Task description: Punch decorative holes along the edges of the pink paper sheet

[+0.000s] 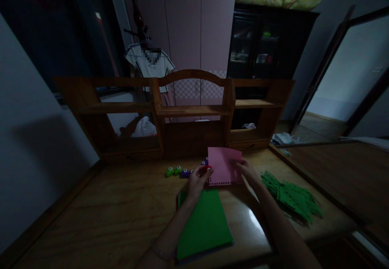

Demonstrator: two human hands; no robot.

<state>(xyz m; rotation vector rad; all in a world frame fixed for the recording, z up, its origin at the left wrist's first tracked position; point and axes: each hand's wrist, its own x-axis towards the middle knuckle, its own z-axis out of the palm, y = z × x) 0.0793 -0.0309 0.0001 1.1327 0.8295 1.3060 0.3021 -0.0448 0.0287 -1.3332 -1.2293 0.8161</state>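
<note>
A pink paper sheet (225, 164), with a row of small holes along its lower edge, is held up off the desk. My right hand (246, 171) pinches it by the right edge. At the sheet's left edge, my left hand (199, 182) is closed on a small red googly-eyed piece (208, 168); its fingers hide most of that piece. Similar eyed pieces, green (173, 171) and blue-purple (185, 173), sit on the desk left of my left hand. Below it lies a stack of sheets with a green top sheet (206, 224), partly under my left forearm.
A loose pile of green paper (288, 196) with uneven edges lies right of my right forearm. A wooden shelf unit (194, 110) stands along the back of the wooden desk (100, 212). A raised wooden edge (291, 165) borders the desk's right side.
</note>
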